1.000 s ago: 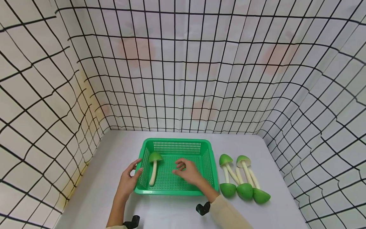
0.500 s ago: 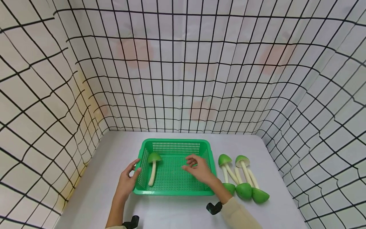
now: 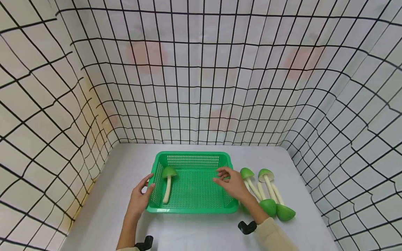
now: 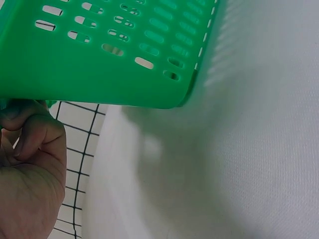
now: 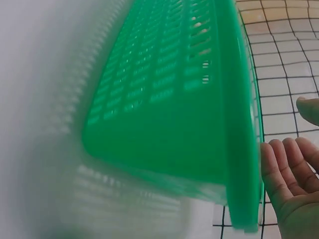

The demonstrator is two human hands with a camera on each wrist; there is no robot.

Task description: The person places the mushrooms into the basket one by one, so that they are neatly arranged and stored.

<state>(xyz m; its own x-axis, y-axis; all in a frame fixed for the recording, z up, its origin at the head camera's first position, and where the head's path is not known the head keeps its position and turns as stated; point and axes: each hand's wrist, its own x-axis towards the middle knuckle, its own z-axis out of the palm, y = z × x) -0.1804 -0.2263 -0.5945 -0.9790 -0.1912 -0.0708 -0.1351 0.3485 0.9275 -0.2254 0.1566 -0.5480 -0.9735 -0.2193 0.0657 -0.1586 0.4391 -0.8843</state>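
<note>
A green basket [image 3: 194, 210] stands on the white table, and one mushroom [image 3: 168, 188] with a green cap and pale stem lies inside on its left. My left hand [image 3: 138, 202] grips the basket's left rim; in the left wrist view the curled fingers of this hand [image 4: 35, 164] meet the basket wall [image 4: 99, 74]. Empty, with loosely bent fingers, my right hand [image 3: 235, 184] hovers over the right side of the basket. The right wrist view has this hand [image 5: 294, 174] beyond the basket rim [image 5: 241, 149]. Several similar mushrooms [image 3: 268, 208] lie right of the basket, one partly hidden by my right forearm.
Black wire mesh [image 3: 201, 87] rises behind the table and along both sides, with pale cloth behind it. White table surface [image 3: 188, 233] shows in front of the basket and on its left.
My right hand has moved right, from above the middle of the basket to its right side, empty throughout. The left hand stays at the left rim, and the mushroom inside has not moved.
</note>
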